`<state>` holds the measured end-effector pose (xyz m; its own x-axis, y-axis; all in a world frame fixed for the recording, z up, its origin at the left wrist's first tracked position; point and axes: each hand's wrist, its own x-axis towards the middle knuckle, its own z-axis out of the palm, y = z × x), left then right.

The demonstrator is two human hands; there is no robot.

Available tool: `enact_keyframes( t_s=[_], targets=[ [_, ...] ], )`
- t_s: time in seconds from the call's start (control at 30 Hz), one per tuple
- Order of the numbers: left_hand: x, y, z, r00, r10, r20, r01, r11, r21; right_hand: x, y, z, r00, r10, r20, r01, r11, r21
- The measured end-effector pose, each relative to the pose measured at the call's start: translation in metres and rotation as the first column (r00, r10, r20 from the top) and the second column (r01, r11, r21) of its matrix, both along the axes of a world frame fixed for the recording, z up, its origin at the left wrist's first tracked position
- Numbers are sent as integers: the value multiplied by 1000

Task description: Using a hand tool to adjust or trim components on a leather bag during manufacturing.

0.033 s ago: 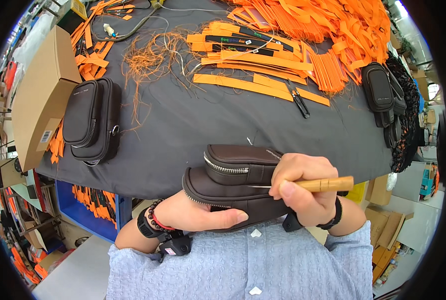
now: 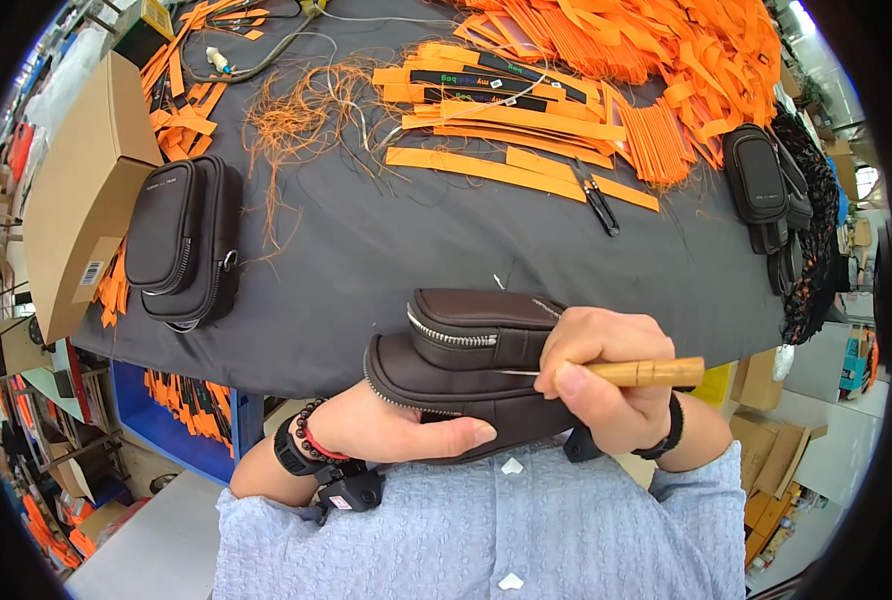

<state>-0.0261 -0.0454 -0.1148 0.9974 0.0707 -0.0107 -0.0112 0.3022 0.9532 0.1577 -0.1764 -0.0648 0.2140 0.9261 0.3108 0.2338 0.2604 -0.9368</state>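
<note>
A dark brown bag (image 2: 446, 345) with zips and a front pocket is held up close to my body at the table's near edge. My left hand (image 2: 396, 425) grips its lower left side, thumb across the near face and the other fingers hidden by the bag. In my right hand (image 2: 611, 375) is an awl (image 2: 646, 373) with a wooden handle, pinched near its thin metal shaft. The shaft points left, its tip at the seam below the front pocket. I cannot tell whether the tip touches or enters the seam.
Another dark bag (image 2: 191, 240) stands at the left beside a cardboard box (image 2: 91, 190). More bags (image 2: 756, 180) are at the right. Thread snips (image 2: 599, 205) lie near orange strips (image 2: 486, 175). Loose orange threads (image 2: 306, 120) litter the table. Below its left edge is a blue bin (image 2: 146, 415).
My right hand and the awl have shifted very slightly, the handle's end a little lower and to the left. The bag and my left hand look unmoved.
</note>
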Motion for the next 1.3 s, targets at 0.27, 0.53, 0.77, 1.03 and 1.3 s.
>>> enact_keyframes(
  t_s=[0.27, 0.53, 0.77, 1.03, 1.3],
  targets=[
    [-3, -1, -2, 1000, 13, -7, -13, 1000, 2, -2, 2, 3, 994, 33, 107, -31, 999, -26],
    [-3, 1, -3, 1000, 2, 12, -2, 999, 44, -10, 8, 9, 987, 38, 157, -16, 990, -138],
    [-1, 1, -3, 998, 34, 48, -36, 999, 40, -5, 7, 6, 1000, 2, 23, 0, 993, -116],
    [-1, 1, -5, 999, 1, 50, -1, 1000, -5, 0, -1, 5, 1000, 4, -21, -5, 999, -49],
    [-3, 3, -4, 999, -1, 33, 1, 1000, 3, -2, 1, 8, 997, 17, 73, -10, 996, -89]
  ],
)
